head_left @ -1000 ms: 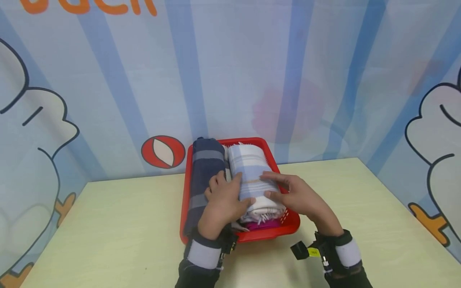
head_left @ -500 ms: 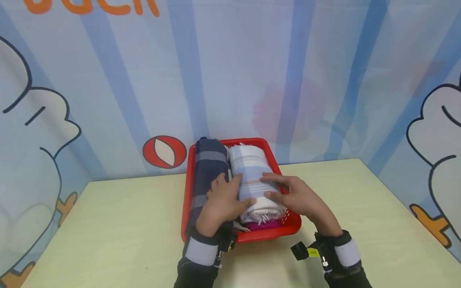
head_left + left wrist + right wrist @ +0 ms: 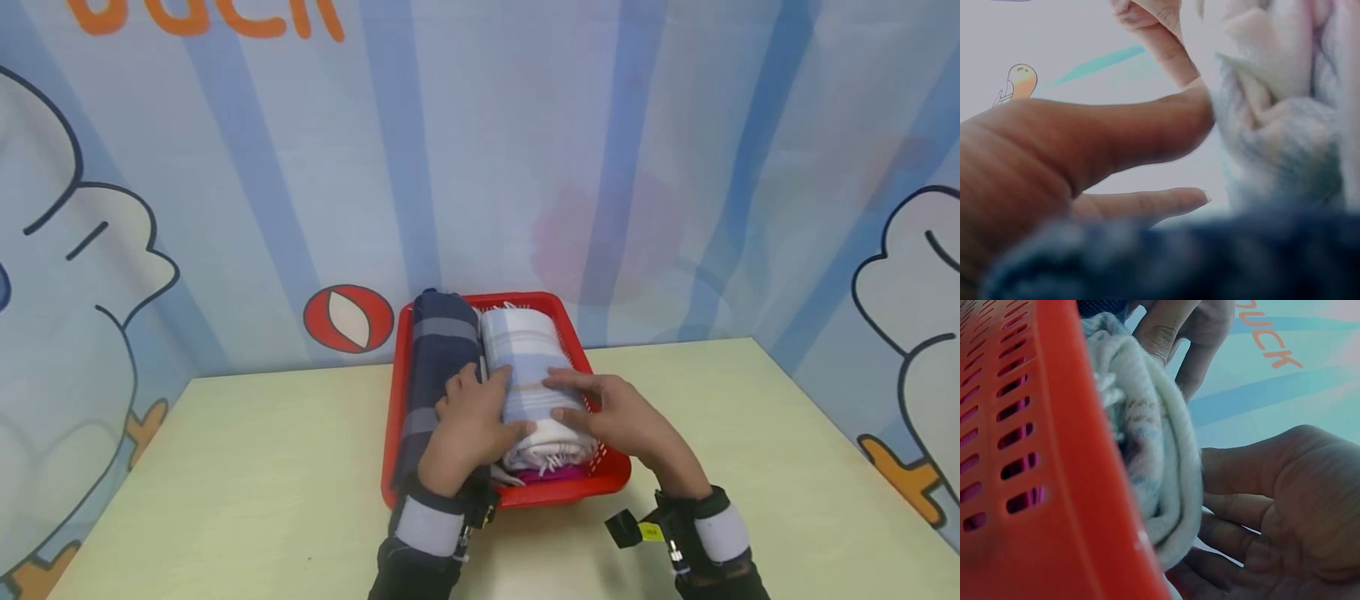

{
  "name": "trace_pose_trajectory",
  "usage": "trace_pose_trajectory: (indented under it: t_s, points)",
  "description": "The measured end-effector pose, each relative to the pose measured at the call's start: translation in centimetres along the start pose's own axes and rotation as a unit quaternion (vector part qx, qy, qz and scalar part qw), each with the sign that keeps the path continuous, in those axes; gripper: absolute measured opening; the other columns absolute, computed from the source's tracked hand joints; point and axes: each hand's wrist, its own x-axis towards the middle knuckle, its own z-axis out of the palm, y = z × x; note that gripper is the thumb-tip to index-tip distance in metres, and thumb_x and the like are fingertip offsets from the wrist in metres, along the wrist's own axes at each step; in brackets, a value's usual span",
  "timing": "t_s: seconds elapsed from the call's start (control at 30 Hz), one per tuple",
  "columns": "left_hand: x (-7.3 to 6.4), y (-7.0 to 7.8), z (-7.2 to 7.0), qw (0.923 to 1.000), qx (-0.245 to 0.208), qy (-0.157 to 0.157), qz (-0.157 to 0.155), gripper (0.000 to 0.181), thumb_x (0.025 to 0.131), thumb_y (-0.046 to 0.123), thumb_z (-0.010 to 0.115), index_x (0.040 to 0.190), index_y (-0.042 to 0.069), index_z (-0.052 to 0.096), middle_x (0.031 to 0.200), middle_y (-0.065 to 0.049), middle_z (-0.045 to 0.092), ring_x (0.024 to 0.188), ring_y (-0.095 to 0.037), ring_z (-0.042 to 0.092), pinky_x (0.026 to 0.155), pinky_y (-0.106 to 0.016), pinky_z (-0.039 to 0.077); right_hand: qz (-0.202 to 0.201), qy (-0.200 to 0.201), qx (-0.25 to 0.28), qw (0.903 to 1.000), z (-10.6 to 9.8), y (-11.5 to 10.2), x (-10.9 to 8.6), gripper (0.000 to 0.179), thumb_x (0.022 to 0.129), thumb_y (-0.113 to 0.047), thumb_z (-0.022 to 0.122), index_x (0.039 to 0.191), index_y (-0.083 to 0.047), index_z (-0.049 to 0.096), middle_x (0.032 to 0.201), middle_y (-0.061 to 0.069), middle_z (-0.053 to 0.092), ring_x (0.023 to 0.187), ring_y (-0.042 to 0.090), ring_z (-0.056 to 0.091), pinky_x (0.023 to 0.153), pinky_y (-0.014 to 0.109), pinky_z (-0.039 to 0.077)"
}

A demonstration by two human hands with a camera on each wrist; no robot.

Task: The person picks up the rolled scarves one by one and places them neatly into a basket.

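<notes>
A white and light-blue rolled shawl (image 3: 525, 350) with fringed ends lies in the right half of a red plastic basket (image 3: 558, 496). My left hand (image 3: 468, 429) reaches over the left side of the roll, its fingers spread and the thumb touching the near part. From the other side my right hand (image 3: 618, 417) touches the roll with thumb and fingertips, fingers loosely extended. The right wrist view shows the shawl's layered end (image 3: 1172, 450) beside the basket's slotted wall. Partly under my left hand, a navy roll with grey bands (image 3: 446, 350) lies alongside.
Magenta cloth (image 3: 551, 474) shows beneath the white roll at the basket's near end. The basket stands on a pale yellow table (image 3: 262, 467), close to a blue striped backdrop (image 3: 495, 150) with cartoon drawings.
The head view has tilted and turned slightly, so the scene sits a little lower and further right. Both hands keep their places against the white shawl.
</notes>
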Motion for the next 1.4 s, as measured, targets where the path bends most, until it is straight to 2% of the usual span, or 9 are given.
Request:
trace_pose_trajectory:
  t_s: [0.3, 0.57, 0.7, 0.8, 0.97, 1.17, 1.3, 1.4]
  points:
    - [0.2, 0.1, 0.3, 0.9998, 0.015, 0.003, -0.009, 0.076, 0.085, 0.027, 0.078, 0.149, 0.008, 0.042, 0.154, -0.028, 0.031, 0.14, -0.046, 0.028, 0.11, -0.068, 0.032, 0.005, -0.001, -0.023, 0.9997, 0.0, 0.3, 0.2, 0.05, 0.089, -0.022, 0.072, 0.138, -0.016, 0.061, 0.141, 0.018, 0.057, 0.122, 0.036, 0.053, 0.093, 0.046, 0.057]
    - [0.6, 0.3, 0.6, 0.9997, 0.021, 0.005, -0.014, 0.083, 0.084, 0.029, 0.079, 0.153, 0.008, 0.036, 0.153, -0.027, 0.031, 0.139, -0.045, 0.03, 0.109, -0.066, 0.034, 0.001, 0.001, -0.038, 0.9993, -0.1, 0.5, 0.2, 0.05, 0.089, -0.021, 0.072, 0.138, -0.016, 0.061, 0.142, 0.018, 0.057, 0.125, 0.038, 0.053, 0.097, 0.05, 0.055]
    - [0.9, 0.4, 0.3, 0.9997, 0.022, 0.001, -0.009, 0.082, 0.086, 0.032, 0.076, 0.153, 0.008, 0.034, 0.154, -0.026, 0.031, 0.14, -0.044, 0.03, 0.109, -0.066, 0.034, -0.018, 0.004, -0.051, 0.9985, -0.4, 0.6, 0.4, 0.049, 0.091, -0.021, 0.07, 0.138, -0.015, 0.06, 0.138, 0.02, 0.058, 0.118, 0.036, 0.055, 0.092, 0.047, 0.057]
    - [1.1, 0.5, -0.1, 0.9997, 0.025, 0.002, 0.004, 0.079, 0.09, 0.035, 0.071, 0.154, 0.008, 0.034, 0.154, -0.026, 0.031, 0.141, -0.044, 0.03, 0.11, -0.066, 0.034, -0.044, 0.015, -0.069, 0.9965, -0.5, 0.4, 0.6, 0.047, 0.093, -0.022, 0.068, 0.139, -0.014, 0.059, 0.137, 0.021, 0.058, 0.116, 0.035, 0.055, 0.093, 0.05, 0.056]
    - [1.3, 0.4, -0.1, 0.9993, 0.032, 0.008, 0.016, 0.075, 0.094, 0.039, 0.064, 0.154, 0.007, 0.033, 0.155, -0.027, 0.03, 0.141, -0.045, 0.029, 0.11, -0.067, 0.03, -0.077, 0.026, -0.099, 0.9918, 0.1, -0.1, 0.9, 0.048, 0.098, -0.028, 0.06, 0.142, -0.009, 0.054, 0.143, 0.02, 0.055, 0.127, 0.041, 0.053, 0.102, 0.06, 0.047]
    - [1.2, -0.3, 0.5, 0.999, 0.035, -0.006, 0.026, 0.065, 0.1, 0.036, 0.055, 0.154, 0.007, 0.034, 0.157, -0.027, 0.028, 0.145, -0.046, 0.025, 0.115, -0.067, 0.022, -0.059, 0.031, -0.123, 0.9901, 0.8, -0.3, 1.2, 0.052, 0.104, -0.033, 0.048, 0.146, -0.004, 0.046, 0.145, 0.02, 0.052, 0.128, 0.04, 0.053, 0.105, 0.06, 0.045]
    - [1.7, -0.1, -0.3, 0.9983, 0.05, -0.017, 0.025, 0.064, 0.101, 0.036, 0.052, 0.155, 0.009, 0.031, 0.158, -0.027, 0.026, 0.146, -0.047, 0.023, 0.116, -0.068, 0.023, -0.046, 0.017, -0.154, 0.9869, 0.4, -0.6, 1.8, 0.056, 0.104, -0.038, 0.045, 0.148, -0.004, 0.042, 0.144, 0.02, 0.052, 0.127, 0.039, 0.053, 0.105, 0.061, 0.045]
    - [2.4, 0.3, -1.1, 0.9968, 0.075, -0.017, 0.021, 0.066, 0.102, 0.039, 0.05, 0.157, 0.01, 0.028, 0.159, -0.026, 0.026, 0.147, -0.047, 0.023, 0.116, -0.069, 0.023, -0.037, 0.003, -0.169, 0.9849, -0.3, -0.8, 2.3, 0.06, 0.105, -0.04, 0.042, 0.152, -0.003, 0.037, 0.151, 0.021, 0.045, 0.135, 0.042, 0.047, 0.107, 0.062, 0.042]
